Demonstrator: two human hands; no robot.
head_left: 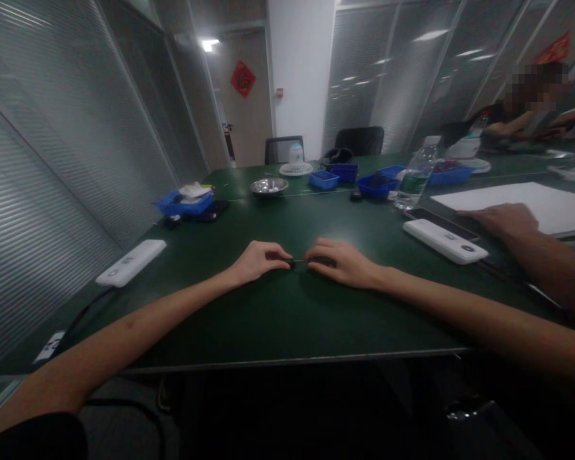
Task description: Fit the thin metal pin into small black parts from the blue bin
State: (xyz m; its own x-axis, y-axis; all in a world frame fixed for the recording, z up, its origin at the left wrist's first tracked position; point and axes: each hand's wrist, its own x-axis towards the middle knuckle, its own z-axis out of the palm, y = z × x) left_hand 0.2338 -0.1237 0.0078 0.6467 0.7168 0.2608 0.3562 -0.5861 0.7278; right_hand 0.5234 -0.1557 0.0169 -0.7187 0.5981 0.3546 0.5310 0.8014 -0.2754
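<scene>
A person's left hand [259, 260] pinches a small dark piece [292, 263] over the worktop [249, 326] while the right hand [342, 263], just apart, grips a thin rod [300, 260] bridging the gap between them, work apparently under way, neither item released, finished steps impossible to tell.

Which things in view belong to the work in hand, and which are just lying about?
In hand:
left hand, pinching a small dark piece
right hand, apparently gripping a thin rod

Apparently just lying about, untouched:
metal bowl
blue trays
plastic bottle
two white oblong devices

Whether the bowl or trays supply parts, I can't tell.
</scene>
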